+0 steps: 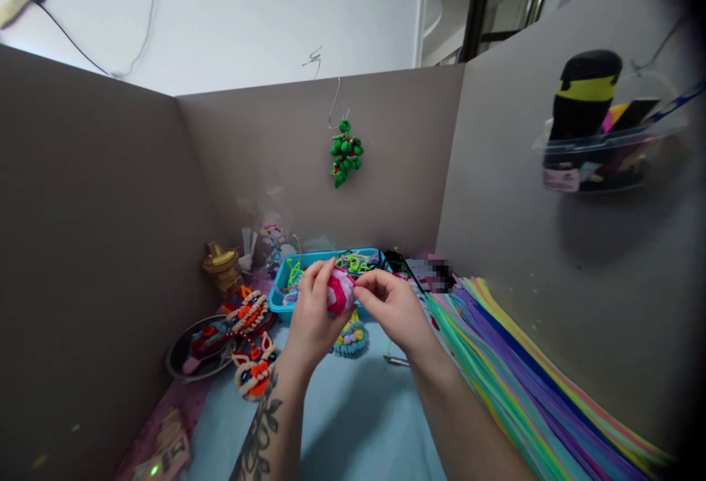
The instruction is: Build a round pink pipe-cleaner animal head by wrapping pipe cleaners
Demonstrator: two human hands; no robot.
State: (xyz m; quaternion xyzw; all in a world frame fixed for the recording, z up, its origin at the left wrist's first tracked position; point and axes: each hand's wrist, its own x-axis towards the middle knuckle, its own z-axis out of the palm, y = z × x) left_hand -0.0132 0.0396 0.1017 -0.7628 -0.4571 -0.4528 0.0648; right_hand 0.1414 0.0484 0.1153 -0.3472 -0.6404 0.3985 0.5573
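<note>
My left hand [315,315] is closed around a pink and white fuzzy pipe-cleaner piece [340,291], held up over the table. At its right edge, the thumb and fingers of my right hand [396,308] pinch a bright pink end of the same piece. Below my hands a blue and yellow pipe-cleaner figure [351,341] lies on the light blue mat [353,422], partly hidden by my left hand. A small metal tool [397,361] rests beneath my right wrist; its kind is unclear.
Behind my hands stands a blue basket [281,304] of pipe-cleaner scraps. Orange and cream figures [257,371] and a dark bowl [179,363] sit left. Long colourful pipe cleaners [496,363] spread right. Grey panels [397,157] enclose the table; a green ornament [346,154] hangs there.
</note>
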